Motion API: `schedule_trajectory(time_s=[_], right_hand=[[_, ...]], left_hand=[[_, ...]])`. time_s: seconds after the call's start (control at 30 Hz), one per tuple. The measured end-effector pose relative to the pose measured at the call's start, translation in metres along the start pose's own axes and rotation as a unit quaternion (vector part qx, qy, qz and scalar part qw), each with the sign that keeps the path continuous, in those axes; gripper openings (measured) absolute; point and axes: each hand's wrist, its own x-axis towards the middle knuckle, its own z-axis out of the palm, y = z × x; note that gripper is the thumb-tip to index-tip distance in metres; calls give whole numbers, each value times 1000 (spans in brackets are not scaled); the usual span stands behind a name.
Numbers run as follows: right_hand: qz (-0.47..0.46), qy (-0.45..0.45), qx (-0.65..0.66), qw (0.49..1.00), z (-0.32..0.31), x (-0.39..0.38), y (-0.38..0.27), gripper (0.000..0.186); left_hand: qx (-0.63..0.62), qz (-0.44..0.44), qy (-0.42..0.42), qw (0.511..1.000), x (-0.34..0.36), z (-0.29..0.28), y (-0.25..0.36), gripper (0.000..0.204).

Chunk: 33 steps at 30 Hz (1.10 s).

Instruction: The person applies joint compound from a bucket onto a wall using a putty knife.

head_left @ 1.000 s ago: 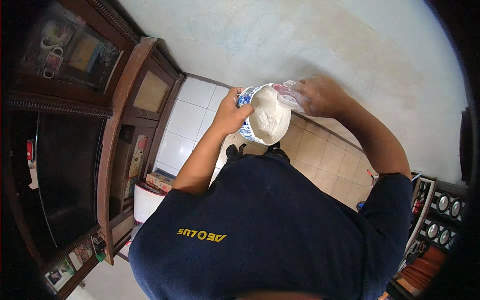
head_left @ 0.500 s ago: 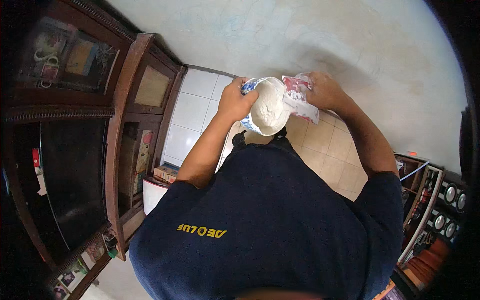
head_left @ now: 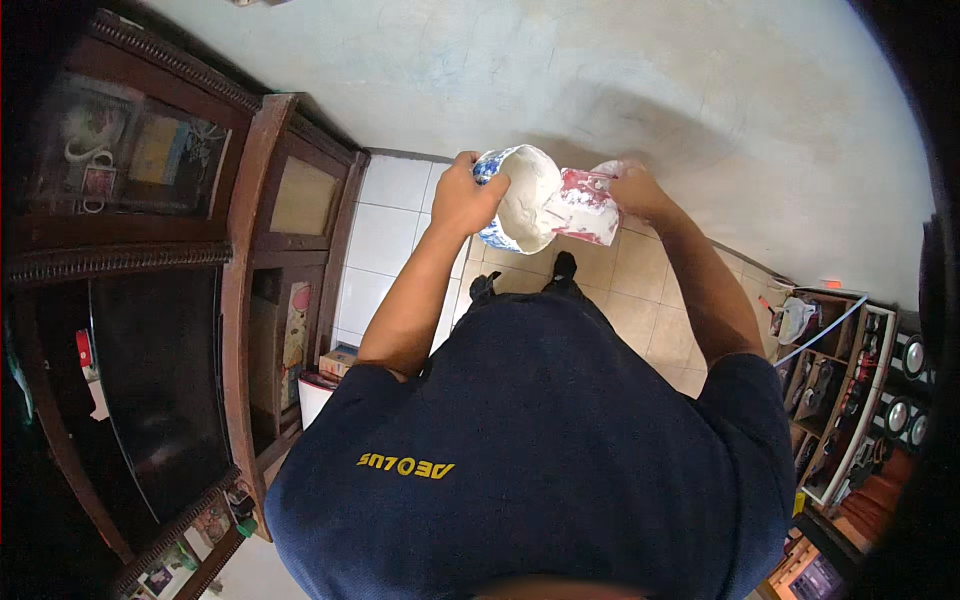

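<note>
— What do the hands hold?
— The left hand (head_left: 468, 196) is wrapped tight around the rim of a blue and white bag (head_left: 518, 200). White powder sits inside, just right of that grip.
— And the other?
— The right hand (head_left: 632, 190) pinches a red and white packet (head_left: 585, 207), tipped at the bag's mouth. I think the pouring is only partly done.

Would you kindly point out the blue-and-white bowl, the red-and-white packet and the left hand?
blue-and-white bowl (head_left: 525, 200), head view, on its white inside.
red-and-white packet (head_left: 585, 208), head view, on its printed side.
left hand (head_left: 465, 200), head view, on its back.
</note>
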Motion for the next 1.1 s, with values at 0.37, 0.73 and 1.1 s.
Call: schedule_trajectory(time_s=[0.37, 0.73, 1.1], right_hand=[[-34, -86, 721, 687, 46, -53, 23, 18], [-207, -158, 807, 529, 13, -60, -26, 23], [-197, -53, 786, 584, -1, -61, -29, 35]], left_hand=[[-222, -66, 29, 972, 5, -7, -70, 49], [-238, -63, 20, 969, 8, -16, -48, 44], [-218, -98, 23, 971, -3, -15, -54, 43]])
